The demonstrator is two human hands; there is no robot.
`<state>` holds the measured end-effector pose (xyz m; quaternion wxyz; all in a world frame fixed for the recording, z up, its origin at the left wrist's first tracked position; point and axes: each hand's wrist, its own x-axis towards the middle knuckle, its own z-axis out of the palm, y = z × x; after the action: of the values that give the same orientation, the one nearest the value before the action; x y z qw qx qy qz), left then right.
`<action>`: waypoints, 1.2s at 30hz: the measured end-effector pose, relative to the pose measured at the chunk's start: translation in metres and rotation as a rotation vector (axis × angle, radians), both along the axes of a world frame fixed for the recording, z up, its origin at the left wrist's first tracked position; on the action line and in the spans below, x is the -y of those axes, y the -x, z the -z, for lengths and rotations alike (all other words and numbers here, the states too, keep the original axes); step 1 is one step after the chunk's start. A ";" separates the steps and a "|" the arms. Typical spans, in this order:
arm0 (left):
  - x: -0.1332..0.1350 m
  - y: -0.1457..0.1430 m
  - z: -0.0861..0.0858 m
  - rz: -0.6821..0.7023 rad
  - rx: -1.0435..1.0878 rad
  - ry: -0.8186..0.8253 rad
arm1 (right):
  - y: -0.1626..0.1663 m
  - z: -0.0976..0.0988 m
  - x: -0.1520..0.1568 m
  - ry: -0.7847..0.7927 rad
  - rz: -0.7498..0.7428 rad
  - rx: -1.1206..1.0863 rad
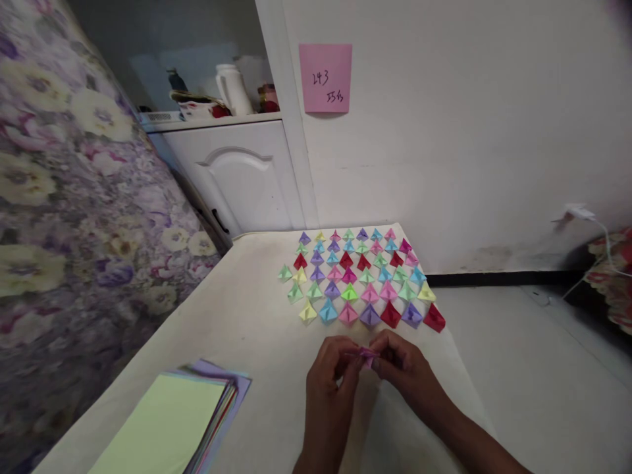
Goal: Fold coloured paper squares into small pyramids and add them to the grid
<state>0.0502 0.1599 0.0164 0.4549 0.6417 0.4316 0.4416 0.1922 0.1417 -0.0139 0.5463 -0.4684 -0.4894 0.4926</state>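
Between my two hands, just above the table's near part, is a small piece of folded pink paper (367, 356). My left hand (332, 372) pinches its left side between thumb and fingers. On the right side, the thumb and fingers of my right hand (402, 362) are closed on the same paper. Most of its folds are hidden by my fingertips. Just beyond my hands lie rows of small folded paper pieces in several colours, among them a pink one (348, 313), a purple one (370, 315) and a dark red one (391, 315).
A stack of coloured paper sheets (162, 421), pale yellow on top, lies at the left on the cream-covered table (247, 316). A floral curtain (74, 197) hangs at left. Behind are a white cabinet (241, 178) and a wall bearing a pink note (326, 79).
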 end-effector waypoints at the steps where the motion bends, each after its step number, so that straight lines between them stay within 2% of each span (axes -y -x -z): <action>1: 0.000 0.000 0.000 0.003 -0.011 -0.023 | 0.000 0.000 0.000 0.002 0.001 0.007; 4: -0.001 -0.001 -0.002 -0.020 -0.020 -0.014 | -0.001 0.000 0.000 0.007 0.007 0.023; 9: -0.003 0.000 0.002 0.011 0.014 0.175 | -0.001 0.003 0.000 0.037 0.025 0.125; 12: -0.004 0.000 0.006 -0.010 0.038 0.228 | -0.004 0.003 0.000 0.043 0.035 0.237; 18: -0.004 -0.001 0.009 -0.027 -0.006 0.203 | -0.008 -0.006 0.001 -0.095 0.134 0.402; 26: -0.003 0.000 0.015 0.029 -0.041 0.164 | -0.005 -0.006 0.004 -0.263 0.083 0.533; 36: -0.005 0.000 0.016 0.044 -0.039 0.188 | -0.005 -0.001 0.006 -0.262 0.116 0.616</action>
<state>0.0497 0.1646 0.0001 0.5142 0.6141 0.4657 0.3764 0.1977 0.1359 -0.0126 0.4554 -0.5480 -0.6632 0.2290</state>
